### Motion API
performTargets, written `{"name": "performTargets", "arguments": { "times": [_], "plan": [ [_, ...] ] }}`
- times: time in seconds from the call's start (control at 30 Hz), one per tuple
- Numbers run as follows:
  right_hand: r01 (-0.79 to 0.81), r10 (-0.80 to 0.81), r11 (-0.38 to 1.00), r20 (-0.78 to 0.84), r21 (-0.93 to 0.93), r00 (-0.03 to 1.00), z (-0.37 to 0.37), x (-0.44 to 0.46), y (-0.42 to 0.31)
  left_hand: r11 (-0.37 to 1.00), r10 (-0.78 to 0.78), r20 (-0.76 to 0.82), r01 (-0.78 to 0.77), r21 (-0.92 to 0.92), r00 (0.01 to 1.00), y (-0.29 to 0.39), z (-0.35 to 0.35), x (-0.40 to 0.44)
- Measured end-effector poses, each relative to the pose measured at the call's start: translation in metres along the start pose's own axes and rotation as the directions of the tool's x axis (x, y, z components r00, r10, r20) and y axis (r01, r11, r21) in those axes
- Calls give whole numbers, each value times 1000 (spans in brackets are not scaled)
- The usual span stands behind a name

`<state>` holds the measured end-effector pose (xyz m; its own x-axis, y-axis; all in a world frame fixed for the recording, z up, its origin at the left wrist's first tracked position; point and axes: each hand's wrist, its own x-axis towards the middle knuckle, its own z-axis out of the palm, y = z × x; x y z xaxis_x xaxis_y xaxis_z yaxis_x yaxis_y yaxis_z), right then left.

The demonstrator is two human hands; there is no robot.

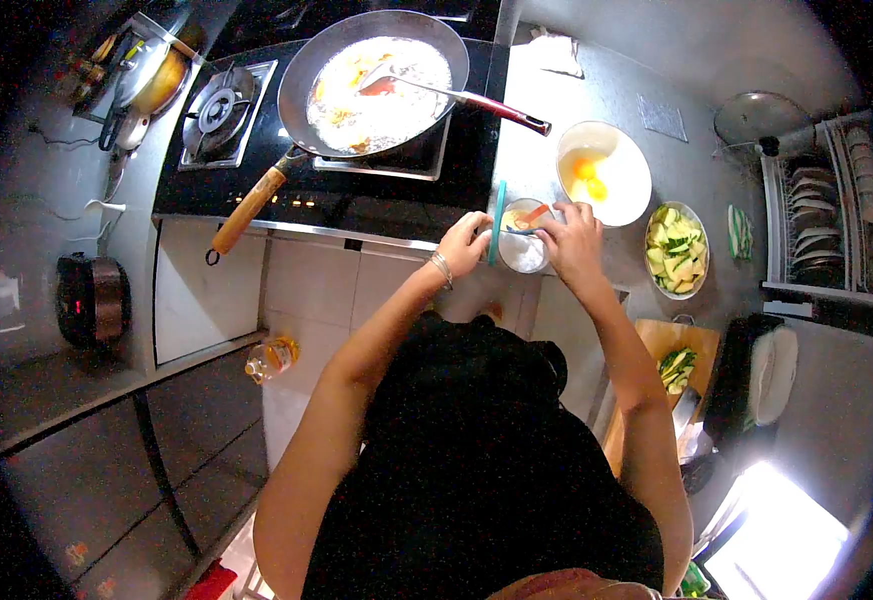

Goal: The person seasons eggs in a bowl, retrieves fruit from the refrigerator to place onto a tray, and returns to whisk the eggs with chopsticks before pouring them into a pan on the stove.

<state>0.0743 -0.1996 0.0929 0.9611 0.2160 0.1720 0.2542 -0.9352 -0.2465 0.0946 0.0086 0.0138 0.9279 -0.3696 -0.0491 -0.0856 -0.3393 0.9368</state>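
Near the counter's front edge stands a small round container [523,250] with white grains in one part and a tan powder in another. My left hand [464,245] is at its left side, fingers curled at the upright teal-edged lid [497,222]. My right hand [573,243] is at its right, with its fingers pinched on a small blue spoon [522,232] over the container. A reddish piece shows beside the spoon. Behind my right hand is a white bowl [628,178] with cracked eggs. An oval dish [676,250] of sliced green vegetable lies to the right.
A wok [296,95] with bubbling liquid and a ladle [496,105] sits on the stove, its wooden handle [249,210] jutting toward the front left. At the right are a cutting board [646,345], a dish rack [834,215] and a glass lid [756,118].
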Motion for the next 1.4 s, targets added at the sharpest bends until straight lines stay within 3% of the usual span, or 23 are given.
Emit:
{"name": "performTargets", "arguments": {
  "times": [0.13,0.17,0.23,0.33,0.43,0.63,0.73,0.83,1.13,1.23,1.4],
  "plan": [
    [20,-21,992,5,122,1000,-7,-3,4,999,35,-12,-35,-2,999,-5,2,0],
    [-21,17,961,17,274,1000,-7,-4,6,1000,13,-4,-13,-6,1000,-3,2,0],
    [-101,84,826,56,555,995,-6,-6,9,999,-31,11,31,-12,999,1,0,-1],
    [-301,295,626,139,719,945,-14,-14,9,1000,2,-3,-2,31,1000,2,1,-1],
    [-288,294,662,113,692,949,-41,-25,4,1000,23,-25,-23,-9,999,-7,7,-2],
    [107,-85,947,-84,304,993,-51,-43,-2,999,26,-51,-27,-22,998,0,9,-8],
    [177,-182,962,3,208,983,-35,-46,-3,998,-9,-49,6,-68,999,-3,12,-10],
    [278,-272,924,-60,263,960,-28,-45,-7,998,1,-52,-4,-65,999,-9,13,-10],
    [133,-104,868,-86,478,991,-15,-48,-1,998,-52,-27,51,-28,998,-5,10,-11],
    [-65,86,792,-5,607,996,-14,-52,4,1000,-19,-45,19,-14,999,-8,12,-11],
    [-229,245,627,90,745,965,-14,-60,11,994,-91,-17,89,-66,996,-9,12,-11]
  ]
}}
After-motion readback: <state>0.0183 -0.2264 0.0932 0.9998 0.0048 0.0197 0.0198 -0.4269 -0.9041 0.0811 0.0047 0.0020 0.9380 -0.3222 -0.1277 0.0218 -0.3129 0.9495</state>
